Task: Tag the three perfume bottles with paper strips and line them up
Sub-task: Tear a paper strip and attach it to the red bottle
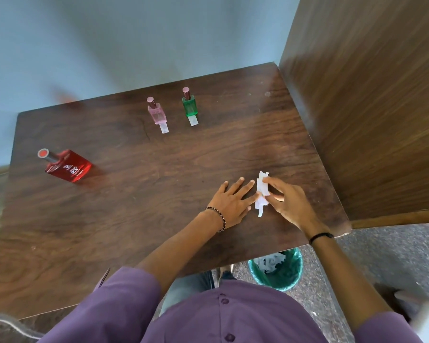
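Wooden table [139, 219], dark walnut grain, set against a pale blue wall; a tall wooden panel [371, 107] stands along its right edge.

Green perfume bottle [189, 105]: upright toward the far edge, right of centre, a white paper strip [193, 120] lying flat under its base and pointing toward the near edge.

Pink perfume bottle [156, 112]: upright just left of the green one, its own paper strip [163, 128] placed the same way.

Red perfume bottle [68, 165]: larger, standing near the left edge, well apart from the other two, no strip seen at it.

Torn white paper [262, 193]: a loose, crumpled piece near the right edge, toward the near right corner.

Left hand [230, 201]: laid flat, fingers spread, its fingertips pressing on the left side of the paper; beaded bracelet on the wrist.

Right hand [289, 203]: thumb and fingers pinching the paper's right side; dark band on the wrist.

Green wastebasket [275, 271]: on the floor below the near edge, paper scraps inside.

Person: purple buttoned shirt.
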Demonstrator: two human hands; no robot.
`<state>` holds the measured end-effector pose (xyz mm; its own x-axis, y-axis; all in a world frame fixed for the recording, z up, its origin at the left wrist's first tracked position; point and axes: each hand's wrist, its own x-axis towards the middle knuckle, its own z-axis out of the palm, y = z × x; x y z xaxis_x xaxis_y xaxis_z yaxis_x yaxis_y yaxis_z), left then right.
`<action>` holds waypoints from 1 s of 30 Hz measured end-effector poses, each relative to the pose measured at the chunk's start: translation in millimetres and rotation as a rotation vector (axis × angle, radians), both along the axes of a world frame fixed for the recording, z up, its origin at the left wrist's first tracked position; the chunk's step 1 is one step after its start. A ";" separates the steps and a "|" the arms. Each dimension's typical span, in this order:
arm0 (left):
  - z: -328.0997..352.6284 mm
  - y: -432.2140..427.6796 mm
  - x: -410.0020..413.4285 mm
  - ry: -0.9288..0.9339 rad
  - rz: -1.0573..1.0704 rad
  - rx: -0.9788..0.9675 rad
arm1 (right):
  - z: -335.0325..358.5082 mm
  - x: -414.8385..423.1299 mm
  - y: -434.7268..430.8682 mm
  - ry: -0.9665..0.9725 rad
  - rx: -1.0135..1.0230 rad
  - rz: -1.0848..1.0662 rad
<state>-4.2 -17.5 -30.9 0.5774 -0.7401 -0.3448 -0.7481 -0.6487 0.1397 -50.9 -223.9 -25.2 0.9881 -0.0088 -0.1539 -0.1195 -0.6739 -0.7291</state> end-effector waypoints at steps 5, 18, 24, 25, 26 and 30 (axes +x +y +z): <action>4.1 -3.4 -2.2 -0.035 -0.040 -0.034 | -5.5 3.0 10.2 -0.200 -0.161 -0.112; 10.6 -8.6 -1.7 -0.013 -0.040 -0.031 | 2.7 5.5 22.1 0.017 -0.059 -0.345; 15.4 -11.2 3.4 -0.017 -0.057 -0.033 | 8.4 8.4 14.3 0.080 -0.030 -0.349; 16.4 -12.3 3.5 -0.015 -0.057 -0.029 | 9.0 9.5 13.4 0.090 -0.034 -0.344; 17.2 -12.9 3.5 -0.016 -0.059 -0.025 | 10.0 10.5 13.1 0.099 -0.038 -0.341; 20.2 -13.9 3.5 -0.012 -0.052 -0.016 | 13.9 11.3 13.1 0.127 -0.025 -0.363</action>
